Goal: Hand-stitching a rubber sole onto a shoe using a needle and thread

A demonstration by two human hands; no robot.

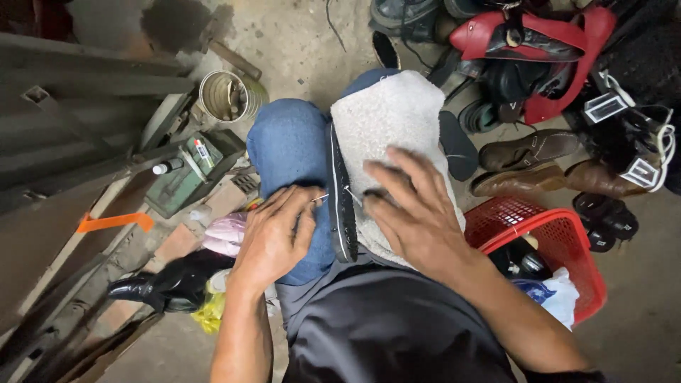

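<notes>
A dark shoe (342, 198) stands on edge between my knees, its sole facing up, wedged between blue trousers (287, 145) and a pale grey towel (386, 117) on my right knee. My left hand (273, 237) rests on the left knee and pinches a thin needle (320, 198) beside the shoe's sole. A light thread (352, 195) runs from the sole toward my right hand (408, 206), which lies blurred over the towel with fingers spread, touching the shoe's far side.
A red plastic basket (567, 245) with bags sits at the right. Brown shoes (528, 150), black shoes and a red bag (546, 42) lie behind it. At the left are a tin can (225, 96), a green box (186, 174), a black shoe (167, 287) and dark boards.
</notes>
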